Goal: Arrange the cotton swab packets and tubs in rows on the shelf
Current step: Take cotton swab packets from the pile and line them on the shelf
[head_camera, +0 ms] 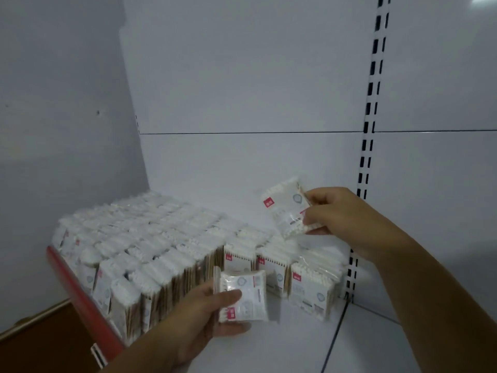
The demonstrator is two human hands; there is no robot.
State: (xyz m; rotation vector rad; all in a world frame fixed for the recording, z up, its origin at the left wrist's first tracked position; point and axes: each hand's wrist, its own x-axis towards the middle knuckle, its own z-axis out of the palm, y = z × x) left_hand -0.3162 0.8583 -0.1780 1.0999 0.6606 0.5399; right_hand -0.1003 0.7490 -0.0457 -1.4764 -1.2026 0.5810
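Swab packets (139,246) rowed on shelf (295,348) | left hand (193,319) grips near packet (248,293) — right hand (341,216) pinches raised packet (285,208)

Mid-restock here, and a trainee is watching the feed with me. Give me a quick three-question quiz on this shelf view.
1. True or false: the left hand and the right hand are both gripping something.
2. The right hand's packet is: A) lying flat; B) held up above the standing packets; C) wedged into a row.
3. Fill in: the strip on the front edge of the shelf is ___ in colour.

Key: 1 true; 2 B; 3 red.
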